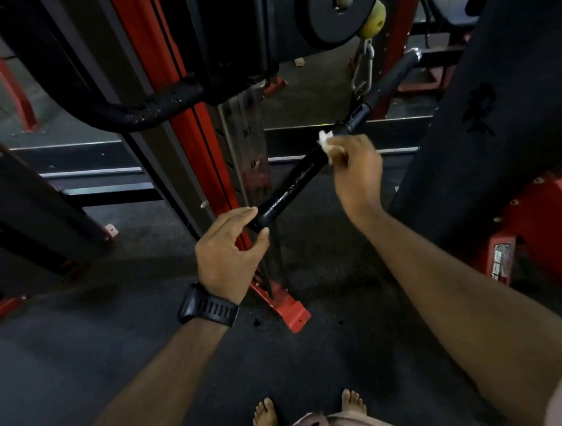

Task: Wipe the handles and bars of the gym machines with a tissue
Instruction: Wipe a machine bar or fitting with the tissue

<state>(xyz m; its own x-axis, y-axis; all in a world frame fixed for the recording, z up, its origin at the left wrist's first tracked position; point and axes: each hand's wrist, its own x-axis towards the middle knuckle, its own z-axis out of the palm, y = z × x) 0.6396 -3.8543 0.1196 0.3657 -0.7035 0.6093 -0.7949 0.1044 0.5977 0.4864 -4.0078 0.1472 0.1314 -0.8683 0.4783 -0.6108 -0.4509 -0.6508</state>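
While the left hand [230, 251] curls its fingers around the near end of the cable bar [306, 169], the right hand [357, 168] pinches a tissue [326, 141] against its middle. Since the bar hangs off a carabiner [362, 69], it'll probably swing if that left grip loosens, and the tissue may shred.

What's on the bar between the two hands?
Nothing: in the head view, only a bare stretch of the black bar runs from the left hand gripping its near end to the right hand holding the tissue.
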